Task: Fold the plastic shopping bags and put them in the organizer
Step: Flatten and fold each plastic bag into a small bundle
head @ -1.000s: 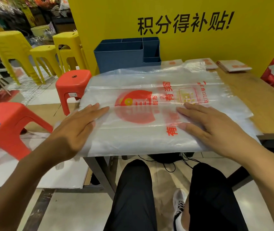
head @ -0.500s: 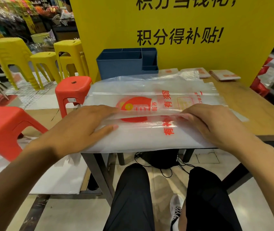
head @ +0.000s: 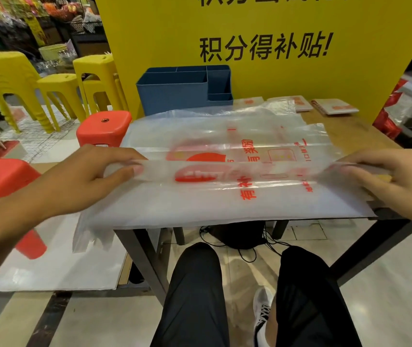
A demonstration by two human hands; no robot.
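Where the yellow board [head: 300,71] reads 积分得补贴!, a translucent plastic bag [head: 225,196] with red print lies flat on the wooden tabletop [head: 350,131]. Both hands, left [head: 94,176] and right [head: 388,181], pinch its folded edge. Behind stands a blue compartmented organizer [head: 175,93].
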